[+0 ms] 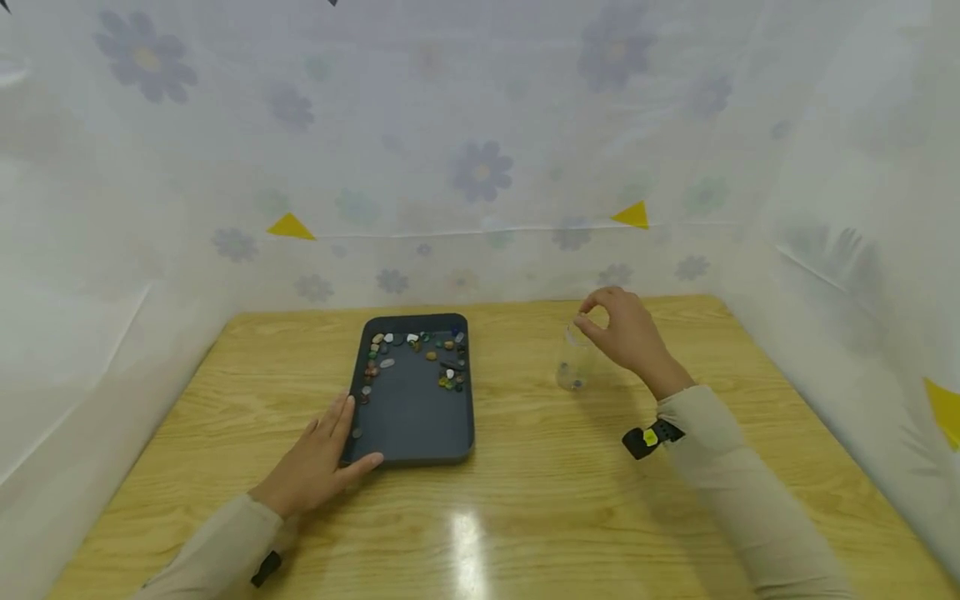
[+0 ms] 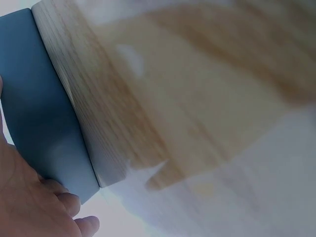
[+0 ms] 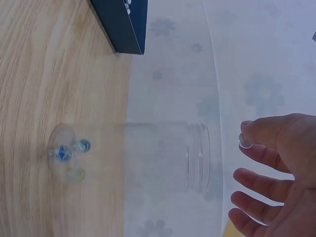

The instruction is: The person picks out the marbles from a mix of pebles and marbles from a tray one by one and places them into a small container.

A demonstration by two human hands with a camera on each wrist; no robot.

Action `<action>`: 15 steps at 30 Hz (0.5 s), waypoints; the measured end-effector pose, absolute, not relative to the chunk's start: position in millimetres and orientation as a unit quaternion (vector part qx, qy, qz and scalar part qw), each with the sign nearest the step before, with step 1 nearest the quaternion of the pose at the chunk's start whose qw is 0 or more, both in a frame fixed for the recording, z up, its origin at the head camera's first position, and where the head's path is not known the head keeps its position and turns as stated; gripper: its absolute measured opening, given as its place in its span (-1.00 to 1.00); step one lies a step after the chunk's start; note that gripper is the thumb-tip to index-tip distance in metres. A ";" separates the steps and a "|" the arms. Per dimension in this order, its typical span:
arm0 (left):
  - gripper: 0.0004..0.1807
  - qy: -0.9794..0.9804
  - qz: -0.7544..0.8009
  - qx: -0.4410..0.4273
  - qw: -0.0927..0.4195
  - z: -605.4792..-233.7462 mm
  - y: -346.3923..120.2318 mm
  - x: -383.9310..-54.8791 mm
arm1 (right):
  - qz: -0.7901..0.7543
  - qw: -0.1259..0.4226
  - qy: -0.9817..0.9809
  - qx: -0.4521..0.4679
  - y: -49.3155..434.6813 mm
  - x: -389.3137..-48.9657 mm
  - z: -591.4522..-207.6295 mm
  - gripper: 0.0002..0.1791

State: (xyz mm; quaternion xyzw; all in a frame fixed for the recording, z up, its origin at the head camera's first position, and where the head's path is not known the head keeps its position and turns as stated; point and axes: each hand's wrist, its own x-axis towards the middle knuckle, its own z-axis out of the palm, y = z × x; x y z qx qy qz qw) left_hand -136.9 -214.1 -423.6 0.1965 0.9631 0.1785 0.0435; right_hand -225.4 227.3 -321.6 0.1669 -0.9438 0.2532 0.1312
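In the right-wrist view, at the right edge of the frame, the thumb and forefinger of the right hand [image 1: 626,333] pinch a small clear marble [image 3: 245,141] — round, glassy, with a bright rim — while the other three fingers are loosely bent and hold nothing. The marble sits just beyond the mouth of a transparent, smooth-walled jar [image 3: 153,155], a cylinder with a ridged, threaded neck, which stands upright right of centre in the head view. At the jar's bottom lie a few glass marbles [image 3: 63,153], some with blue swirls inside and one yellowish-green. The left hand [image 1: 315,462], lower left of the head view, has its fingers extended along the left rim of a dark grey-blue tray [image 1: 412,429], the thumb spread over the near left corner. The tray is a shallow rectangle with rounded corners and a matte, smooth finish; polished pebbles [image 1: 450,381] in white, green, brown and yellow are strewn mostly along its upper, left and right sides. Beneath everything is a table [image 1: 540,508] with yellowish wood grain and a glossy streak of light at lower centre. Farther out, a thin, creased whitish sheet [image 1: 390,150] printed with pale mauve flowers fills the upper frame — two yellow triangles [image 1: 291,227] show low on it.
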 end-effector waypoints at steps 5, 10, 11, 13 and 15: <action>0.09 0.963 0.182 0.194 0.045 -424.4 -214.7 -135.5 | 0.232 0.098 -0.955 0.157 243.1 -226.0 -324.6 -0.78; 0.08 0.961 0.188 0.196 0.045 -424.3 -214.4 -135.0 | 0.223 0.075 -0.959 0.157 248.3 -227.6 -329.2 -0.77; 0.08 0.961 0.189 0.195 0.046 -424.3 -214.2 -135.0 | 0.221 0.072 -0.960 0.157 248.7 -228.0 -330.1 -0.77; 0.09 0.961 0.189 0.195 0.047 -424.4 -214.0 -135.2 | 0.219 0.068 -0.961 0.157 248.6 -228.1 -331.2 -0.77; 0.09 0.962 0.187 0.194 0.046 -424.7 -214.2 -135.7 | 0.217 0.064 -0.961 0.158 248.2 -228.0 -331.8 -0.77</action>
